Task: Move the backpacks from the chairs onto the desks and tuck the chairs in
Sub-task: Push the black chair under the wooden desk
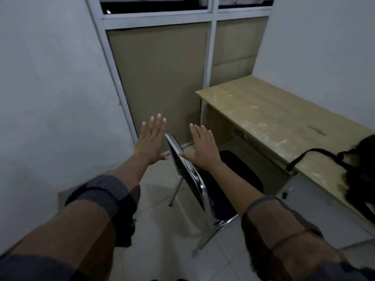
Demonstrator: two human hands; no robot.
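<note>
A black chair (pixel 229 179) with a chrome frame stands in front of the wooden desk (pixel 263 116), its seat bare and facing the desk. Both my hands hover flat, fingers straight, above the chair's backrest (pixel 188 171). My left hand (pixel 151 138) is just left of the backrest's top edge. My right hand (pixel 203 147) is just right of it, its thumb near or touching the edge. A black backpack (pixel 361 175) lies on the desk at the right edge of the view, one strap trailing over the desktop.
A grey wall closes off the left side, and a window frame with brown panels stands straight ahead. The desk sits against the right wall, with a pale cabinet front (pixel 316 216) beneath it. The floor is pale tile (pixel 162 230).
</note>
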